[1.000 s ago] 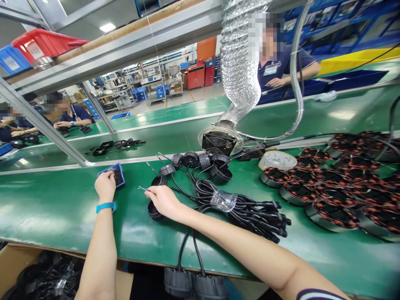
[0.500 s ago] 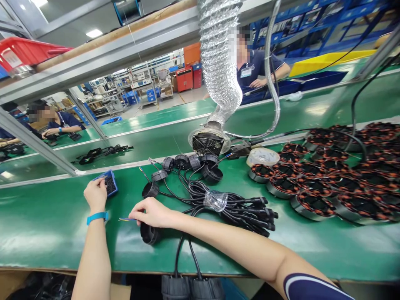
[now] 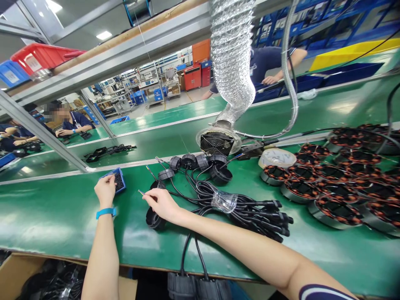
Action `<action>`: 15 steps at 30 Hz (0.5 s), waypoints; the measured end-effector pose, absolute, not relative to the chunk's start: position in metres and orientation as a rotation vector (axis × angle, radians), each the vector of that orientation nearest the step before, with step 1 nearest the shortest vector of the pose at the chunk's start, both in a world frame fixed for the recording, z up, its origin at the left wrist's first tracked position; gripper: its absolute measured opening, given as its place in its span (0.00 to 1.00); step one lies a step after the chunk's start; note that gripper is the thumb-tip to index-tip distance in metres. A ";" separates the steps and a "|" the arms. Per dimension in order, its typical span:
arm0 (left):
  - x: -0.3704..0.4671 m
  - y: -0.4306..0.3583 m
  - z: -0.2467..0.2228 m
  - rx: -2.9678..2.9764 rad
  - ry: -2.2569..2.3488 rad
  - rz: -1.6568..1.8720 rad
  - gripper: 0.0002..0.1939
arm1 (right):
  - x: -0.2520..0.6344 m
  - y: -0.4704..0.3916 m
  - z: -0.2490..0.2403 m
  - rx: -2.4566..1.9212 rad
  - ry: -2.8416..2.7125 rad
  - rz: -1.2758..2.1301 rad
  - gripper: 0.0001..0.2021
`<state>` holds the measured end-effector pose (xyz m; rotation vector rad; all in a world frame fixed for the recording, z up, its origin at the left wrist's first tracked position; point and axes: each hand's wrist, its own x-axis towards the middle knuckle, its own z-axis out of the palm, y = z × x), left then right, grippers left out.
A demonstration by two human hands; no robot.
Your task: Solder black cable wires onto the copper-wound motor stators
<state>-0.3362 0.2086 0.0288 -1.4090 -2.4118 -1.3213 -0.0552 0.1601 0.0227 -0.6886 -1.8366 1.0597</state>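
Observation:
My left hand, a blue band at its wrist, is at the near left edge of a small blue bin holding small black parts. Its fingers are pinched together; whatever is between them is too small or hidden. Between thumb and fingers of my right hand are thin wire ends pointing left. Right below that hand lies a black round cap. Several more black caps sit behind it, joined to a bundle of black cables tied with clear plastic wrap.
Copper-wound stator rings crowd the right side, beside a tape roll. A fan on a silver duct stands at the back. Two cables hang over the front edge to black housings. Co-workers sit across the bench.
The whole view has shifted, with bench things now further right. My right hand has risen slightly from the near cap, wire ends still in it. My left hand stays at the blue bin.

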 end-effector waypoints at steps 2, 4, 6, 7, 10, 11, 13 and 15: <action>-0.333 0.208 0.032 -1.401 -2.406 -1.475 0.17 | -0.055 0.161 0.020 -0.678 -1.826 0.931 0.12; -0.329 0.207 0.035 -1.378 -2.397 -1.587 0.17 | -0.054 0.161 0.017 -0.676 -1.825 0.861 0.11; -0.326 0.206 0.037 -1.353 -2.402 -1.631 0.16 | -0.054 0.160 0.015 -0.682 -1.823 0.833 0.12; -0.326 0.205 0.038 -1.343 -2.411 -1.641 0.16 | -0.054 0.160 0.014 -0.685 -1.816 0.830 0.12; -0.325 0.205 0.040 -1.331 -2.443 -1.639 0.16 | -0.055 0.160 0.012 -0.694 -1.782 0.850 0.11; -0.325 0.205 0.040 -1.330 -2.453 -1.640 0.16 | -0.055 0.159 0.012 -0.700 -1.767 0.861 0.11; -0.324 0.204 0.042 -1.324 -2.463 -1.656 0.16 | -0.055 0.159 0.013 -0.714 -1.738 0.883 0.11; -0.319 0.202 0.046 -1.347 -2.440 -1.721 0.16 | -0.055 0.159 0.014 -0.726 -1.705 0.907 0.11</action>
